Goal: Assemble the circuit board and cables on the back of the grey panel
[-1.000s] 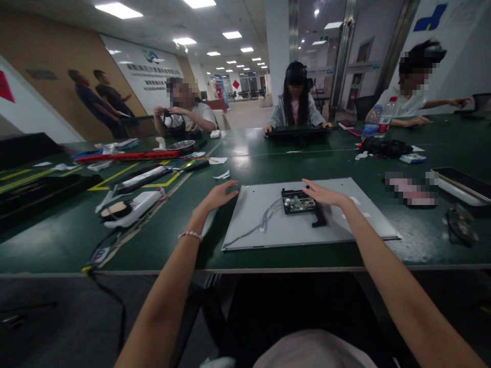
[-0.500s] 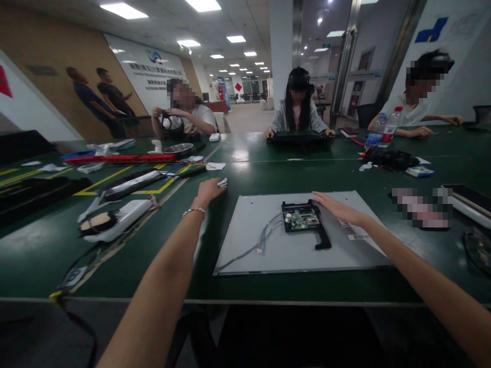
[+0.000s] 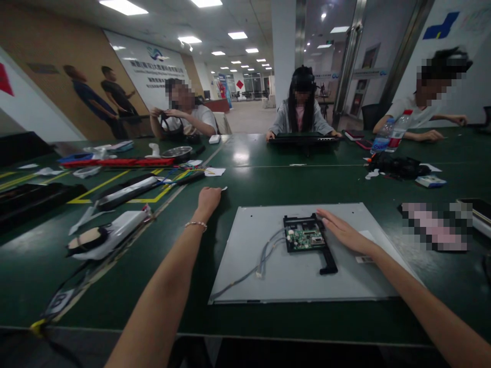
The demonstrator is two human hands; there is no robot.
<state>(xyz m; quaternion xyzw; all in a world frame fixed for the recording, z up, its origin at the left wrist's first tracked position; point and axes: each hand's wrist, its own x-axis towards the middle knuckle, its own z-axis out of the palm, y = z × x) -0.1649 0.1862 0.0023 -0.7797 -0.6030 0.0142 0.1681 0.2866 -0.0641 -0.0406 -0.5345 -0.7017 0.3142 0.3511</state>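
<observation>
A flat light-grey panel (image 3: 268,286), like the back of a display, lies on the green table in front of me. On it sits a black plastic bracket (image 3: 328,263) holding a green circuit board (image 3: 306,239). A thin grey cable (image 3: 263,259) runs from the board to the panel's near left corner. My right hand (image 3: 343,232) has its fingers stretched out, fingertips at the bracket's far right corner. Beyond the panel's left side, my left hand (image 3: 209,200) is closed over the table, a small white piece (image 3: 224,188) poking out of its fingers; its kind is unclear.
Left of my arm lie a white device (image 3: 123,232) with a black strap, loose wires (image 3: 184,174) and a red strip (image 3: 118,162). Two bottles (image 3: 399,130) and a black bundle (image 3: 399,167) stand at the right. Across the table a person (image 3: 303,110) holds a dark panel (image 3: 305,139).
The view has tilted up slightly, so the panel appears lower. My left hand has turned more closed, and less of the white piece shows. My right hand stays beside the bracket.
</observation>
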